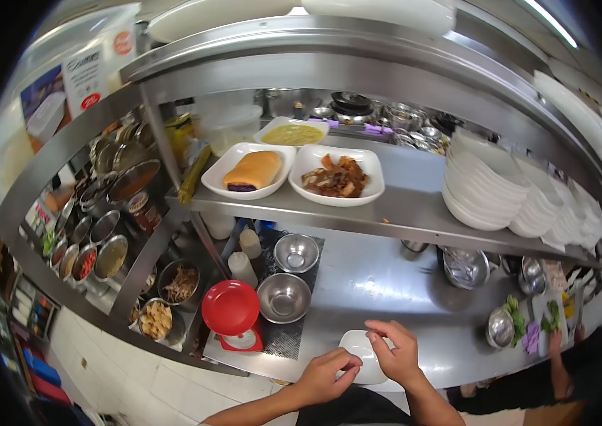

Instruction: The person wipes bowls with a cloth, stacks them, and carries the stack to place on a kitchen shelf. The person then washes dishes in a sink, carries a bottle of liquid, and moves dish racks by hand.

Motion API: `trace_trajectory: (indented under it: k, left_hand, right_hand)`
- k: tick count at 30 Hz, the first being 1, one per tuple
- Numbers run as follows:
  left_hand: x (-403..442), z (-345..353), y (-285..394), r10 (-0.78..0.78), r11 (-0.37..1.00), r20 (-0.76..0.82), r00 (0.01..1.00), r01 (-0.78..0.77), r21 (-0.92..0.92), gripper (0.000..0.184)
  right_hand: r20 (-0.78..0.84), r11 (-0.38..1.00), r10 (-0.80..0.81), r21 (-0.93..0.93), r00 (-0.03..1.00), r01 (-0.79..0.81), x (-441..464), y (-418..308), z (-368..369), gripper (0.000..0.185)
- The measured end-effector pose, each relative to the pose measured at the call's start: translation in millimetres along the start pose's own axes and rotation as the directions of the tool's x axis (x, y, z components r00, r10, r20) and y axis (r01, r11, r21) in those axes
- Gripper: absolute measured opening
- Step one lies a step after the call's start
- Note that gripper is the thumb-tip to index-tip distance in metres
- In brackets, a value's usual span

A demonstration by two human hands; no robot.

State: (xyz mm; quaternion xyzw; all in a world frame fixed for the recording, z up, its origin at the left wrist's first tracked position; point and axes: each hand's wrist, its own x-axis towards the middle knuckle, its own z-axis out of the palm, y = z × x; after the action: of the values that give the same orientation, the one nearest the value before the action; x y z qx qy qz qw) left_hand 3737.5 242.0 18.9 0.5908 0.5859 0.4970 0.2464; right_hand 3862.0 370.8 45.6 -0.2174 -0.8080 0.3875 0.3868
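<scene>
At the counter's near edge lies a white dish (362,343), partly covered by my hands. My left hand (326,376) is over its left side with the fingers curled in toward the thumb; whatever they may hold is hidden. Over the right side is my right hand (396,353), its index finger stretched out and apart from the thumb, with nothing seen between them. A red kitchen scale (231,309) stands left of the dish. Behind it are two steel bowls, one nearer (284,298) and one farther (296,253).
On the shelf above stand a dish with a bread roll (253,170), a dish of brown chopped food (336,175), a dish of yellow soup (292,134) and stacked white bowls (482,184). A co-worker's hand (555,343) is at the right. Ingredient containers (155,319) line the left.
</scene>
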Motion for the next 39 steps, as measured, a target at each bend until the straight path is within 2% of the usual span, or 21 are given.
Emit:
trace_trajectory:
  k: [5, 8, 11, 17, 21, 25, 28, 31, 32, 33, 34, 37, 38, 39]
  left_hand:
    - [-4, 8, -6, -0.042, 0.997, 0.253, 0.967, 0.058, -0.055, 0.010]
    - [2, 11, -8, 0.002, 1.000, 0.275, 0.962, 0.006, -0.029, 0.011]
    - [9, 15, 0, -0.017, 1.000, 0.338, 0.941, 0.016, 0.005, 0.012]
    - [15, 30, 7, 0.026, 0.998, 0.427, 0.904, 0.000, -0.062, 0.013]
    - [15, 32, -2, 0.023, 1.000, 0.304, 0.952, -0.018, -0.019, 0.012]
    - [19, 22, -10, 0.039, 0.996, 0.137, 0.990, -0.049, 0.070, 0.014]
    - [19, 16, -19, 0.008, 0.991, 0.081, 0.997, -0.019, 0.130, 0.018]
    - [15, 24, -42, -0.018, 0.963, -0.133, 0.991, 0.052, 0.263, 0.027]
    - [16, 25, -55, -0.058, 0.952, -0.141, 0.988, 0.098, 0.289, 0.038]
    - [15, 26, -58, -0.177, 0.964, -0.157, 0.972, 0.204, 0.173, 0.051]
    - [14, 28, -67, -0.240, 0.952, -0.165, 0.957, 0.265, 0.154, 0.057]
    - [5, 41, -112, -0.433, 0.896, -0.102, 0.896, 0.440, 0.060, 0.073]
    - [-1, 45, -122, -0.495, 0.867, -0.070, 0.866, 0.497, 0.024, 0.078]
    - [-6, 49, -126, -0.534, 0.846, -0.023, 0.845, 0.534, -0.016, 0.080]
  right_hand:
    - [-0.029, 0.990, 0.140, 0.024, 0.990, -0.140, -34, 12, 0, 0.018]
    - [-0.047, 0.975, 0.221, 0.023, 0.974, -0.220, -47, 15, -5, 0.018]
    - [-0.065, 0.963, 0.269, 0.001, 0.961, -0.270, -59, 18, -9, 0.018]
    - [-0.196, 0.947, 0.301, -0.049, 0.933, -0.316, -85, 37, -20, 0.018]
    - [-0.269, 0.896, 0.404, -0.079, 0.875, -0.438, -102, 53, -34, 0.019]
    - [-0.236, 0.828, 0.490, -0.175, 0.839, -0.533, -118, 73, -42, 0.023]
    - [-0.176, 0.772, 0.619, -0.044, 0.765, -0.635, -131, 95, -37, 0.030]
    - [-0.088, 0.683, 0.728, 0.186, 0.680, -0.707, -137, 115, -30, 0.040]
    - [-0.035, 0.632, 0.764, 0.241, 0.644, -0.737, -139, 115, -28, 0.045]
    - [0.019, 0.575, 0.794, 0.299, 0.607, -0.762, -133, 110, -24, 0.050]
    - [0.095, 0.511, 0.817, 0.338, 0.569, -0.790, -131, 114, -20, 0.054]
    - [0.137, 0.634, 0.690, 0.358, 0.710, -0.685, -145, 157, 6, 0.056]
    - [0.174, 0.702, 0.600, 0.355, 0.781, -0.618, -129, 133, 3, 0.058]
    - [0.150, 0.670, 0.664, 0.316, 0.732, -0.672, -136, 144, 12, 0.064]
